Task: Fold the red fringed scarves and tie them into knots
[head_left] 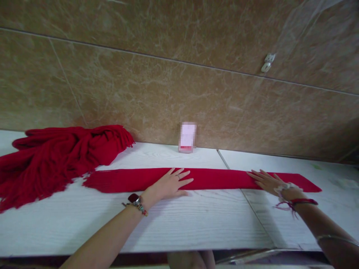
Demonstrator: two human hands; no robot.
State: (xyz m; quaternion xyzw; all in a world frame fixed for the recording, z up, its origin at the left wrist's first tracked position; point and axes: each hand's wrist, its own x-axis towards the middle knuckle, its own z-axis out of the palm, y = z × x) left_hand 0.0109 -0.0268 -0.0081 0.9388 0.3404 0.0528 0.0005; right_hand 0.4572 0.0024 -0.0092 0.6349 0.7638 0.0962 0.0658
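Observation:
A red scarf (218,179), folded into a long narrow strip, lies flat across the white wood-grain tabletop (202,220). Its fringed end is at the left, and its right end tapers to a slanted edge. My left hand (171,183) rests on the strip left of its middle, fingers spread, thumb at the near edge. Toward the right end, my right hand (267,182) lies on the cloth with its fingers stretched out. Neither hand grips anything. A second red fringed cloth (64,160) sits crumpled in a heap at the left, close to the scarf's fringe.
A small pale box (187,138), blurred out, stands at the back against the brown tiled wall (157,86). A white hook-like fitting (267,62) is fixed to the wall at upper right. Seams cross the tabletop right of the middle. Its front edge runs along the bottom.

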